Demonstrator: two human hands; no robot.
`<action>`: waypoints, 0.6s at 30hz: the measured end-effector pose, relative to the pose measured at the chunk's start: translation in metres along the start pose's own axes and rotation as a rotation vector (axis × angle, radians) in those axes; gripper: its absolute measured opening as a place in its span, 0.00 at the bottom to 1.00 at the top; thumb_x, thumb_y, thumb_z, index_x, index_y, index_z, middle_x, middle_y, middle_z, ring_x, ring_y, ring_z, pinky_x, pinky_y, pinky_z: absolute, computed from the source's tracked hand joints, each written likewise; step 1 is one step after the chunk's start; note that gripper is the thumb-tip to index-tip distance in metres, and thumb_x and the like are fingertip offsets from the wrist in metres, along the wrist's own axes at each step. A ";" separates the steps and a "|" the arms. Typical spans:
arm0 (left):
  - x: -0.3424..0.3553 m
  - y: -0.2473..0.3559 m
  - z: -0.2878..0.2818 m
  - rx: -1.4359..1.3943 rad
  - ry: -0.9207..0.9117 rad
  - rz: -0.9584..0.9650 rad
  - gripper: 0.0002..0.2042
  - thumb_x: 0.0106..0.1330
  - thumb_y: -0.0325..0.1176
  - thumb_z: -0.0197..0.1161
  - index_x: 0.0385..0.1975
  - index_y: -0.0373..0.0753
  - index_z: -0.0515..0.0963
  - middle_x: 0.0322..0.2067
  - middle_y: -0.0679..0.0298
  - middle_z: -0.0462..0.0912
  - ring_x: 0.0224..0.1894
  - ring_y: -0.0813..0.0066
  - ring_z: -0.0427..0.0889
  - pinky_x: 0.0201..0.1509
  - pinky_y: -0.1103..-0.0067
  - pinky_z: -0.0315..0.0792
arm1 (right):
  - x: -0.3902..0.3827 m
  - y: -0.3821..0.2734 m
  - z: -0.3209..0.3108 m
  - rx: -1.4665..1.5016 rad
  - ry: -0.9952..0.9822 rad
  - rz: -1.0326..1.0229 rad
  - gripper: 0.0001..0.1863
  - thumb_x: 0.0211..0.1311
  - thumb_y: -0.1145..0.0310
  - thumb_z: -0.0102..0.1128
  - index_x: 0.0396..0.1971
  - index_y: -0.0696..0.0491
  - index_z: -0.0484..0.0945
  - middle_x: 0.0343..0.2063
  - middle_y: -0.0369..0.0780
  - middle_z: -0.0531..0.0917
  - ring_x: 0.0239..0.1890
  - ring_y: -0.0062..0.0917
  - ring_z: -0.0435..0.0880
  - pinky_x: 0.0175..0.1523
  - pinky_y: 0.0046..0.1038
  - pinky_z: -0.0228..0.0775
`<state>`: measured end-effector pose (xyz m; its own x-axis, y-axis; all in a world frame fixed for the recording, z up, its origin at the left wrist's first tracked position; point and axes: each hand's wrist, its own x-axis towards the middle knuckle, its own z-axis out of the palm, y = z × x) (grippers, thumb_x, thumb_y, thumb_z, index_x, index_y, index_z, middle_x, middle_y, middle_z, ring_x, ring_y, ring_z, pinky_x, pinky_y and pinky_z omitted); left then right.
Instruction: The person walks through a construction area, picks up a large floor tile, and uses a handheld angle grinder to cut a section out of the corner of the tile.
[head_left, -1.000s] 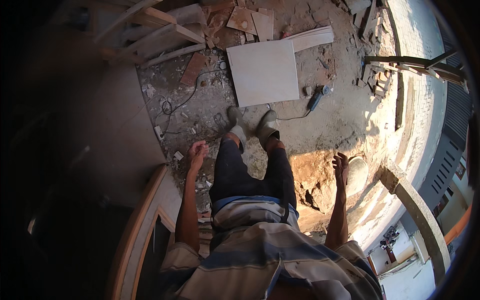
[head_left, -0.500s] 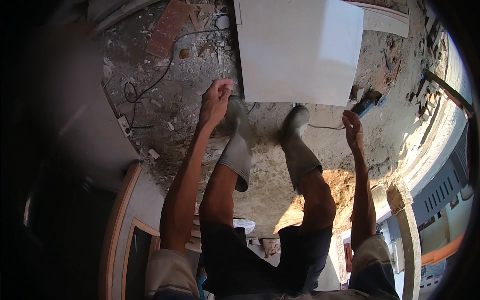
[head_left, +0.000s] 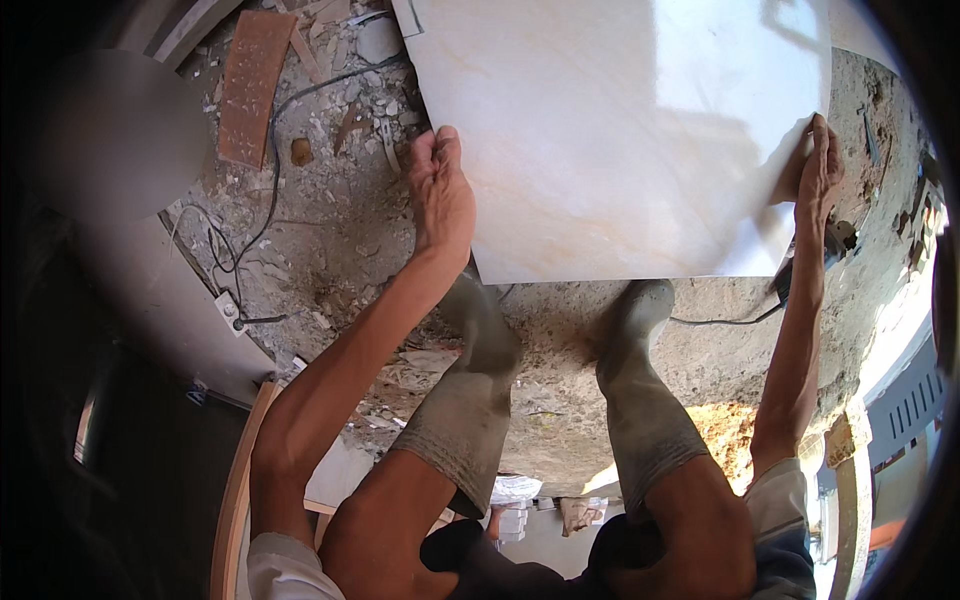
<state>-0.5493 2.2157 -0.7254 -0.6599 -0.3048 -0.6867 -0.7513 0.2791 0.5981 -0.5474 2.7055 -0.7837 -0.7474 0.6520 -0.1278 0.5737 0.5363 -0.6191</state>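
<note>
A large, glossy cream-white floor tile (head_left: pixel 600 180) with faint beige veining lies just beyond my boots. My left hand (head_left: pixel 443 195) is at its left edge, with bent fingers closed on the rim. On the opposite edge, my right hand (head_left: pixel 820 170) pinches the tile, thumb side toward its face. The fingertips under the edges are hidden. My rubber boots (head_left: pixel 478 320) stand close to the tile's near edge. A dark power tool (head_left: pixel 845 237) lies to the right, mostly covered by my right forearm.
Broken rubble (head_left: pixel 350 190) covers the floor at left, with a reddish-brown board (head_left: pixel 256 85) on it. A black cable (head_left: pixel 275 165) runs through the debris to a white power socket (head_left: pixel 229 312). At the far right are sunlit bricks and rubble.
Both hands have moved forward and outward, from above my boots to the tile's two side edges, and closed on them. The tile looks larger and nearer as I bend lower.
</note>
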 end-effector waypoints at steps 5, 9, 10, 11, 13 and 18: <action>0.002 0.027 -0.003 -0.068 0.027 -0.019 0.24 0.84 0.54 0.53 0.58 0.37 0.73 0.47 0.62 0.78 0.51 0.73 0.74 0.60 0.73 0.69 | -0.022 0.002 0.003 0.195 -0.030 0.147 0.25 0.71 0.39 0.66 0.35 0.49 0.87 0.24 0.26 0.73 0.27 0.13 0.66 0.37 0.21 0.61; 0.021 0.076 -0.008 -0.075 0.006 0.090 0.20 0.84 0.50 0.55 0.57 0.36 0.75 0.47 0.63 0.80 0.50 0.75 0.75 0.59 0.75 0.70 | -0.069 -0.005 -0.018 0.331 0.050 0.252 0.24 0.72 0.41 0.66 0.33 0.50 0.82 0.27 0.29 0.74 0.33 0.17 0.67 0.44 0.28 0.64; 0.024 0.086 -0.009 -0.059 0.002 0.118 0.20 0.84 0.49 0.55 0.56 0.36 0.75 0.46 0.63 0.81 0.49 0.75 0.76 0.59 0.76 0.70 | -0.084 -0.010 -0.022 0.362 0.069 0.307 0.24 0.73 0.42 0.65 0.34 0.50 0.81 0.28 0.30 0.75 0.35 0.18 0.69 0.46 0.28 0.65; 0.027 0.103 -0.006 -0.093 -0.039 0.162 0.19 0.84 0.48 0.56 0.56 0.36 0.76 0.46 0.62 0.81 0.48 0.76 0.76 0.57 0.76 0.71 | -0.098 -0.017 -0.029 0.397 0.097 0.360 0.24 0.74 0.42 0.64 0.35 0.51 0.79 0.30 0.31 0.76 0.38 0.19 0.71 0.49 0.28 0.66; 0.028 0.141 -0.005 -0.152 -0.094 0.262 0.19 0.83 0.47 0.58 0.55 0.35 0.77 0.44 0.62 0.82 0.45 0.76 0.77 0.55 0.76 0.73 | -0.129 -0.023 -0.036 0.505 0.117 0.471 0.24 0.75 0.44 0.63 0.42 0.54 0.78 0.39 0.34 0.77 0.45 0.21 0.74 0.56 0.30 0.67; 0.042 0.213 0.018 -0.019 -0.184 0.489 0.18 0.81 0.45 0.60 0.52 0.33 0.81 0.38 0.60 0.86 0.40 0.75 0.80 0.48 0.74 0.76 | -0.210 -0.014 -0.042 0.784 0.070 0.618 0.23 0.78 0.50 0.61 0.55 0.55 0.81 0.45 0.37 0.85 0.47 0.23 0.83 0.54 0.29 0.76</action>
<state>-0.7362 2.2787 -0.6342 -0.9224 0.0225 -0.3855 -0.3569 0.3316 0.8733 -0.3847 2.5833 -0.7156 -0.3566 0.7405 -0.5696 0.4530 -0.3961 -0.7987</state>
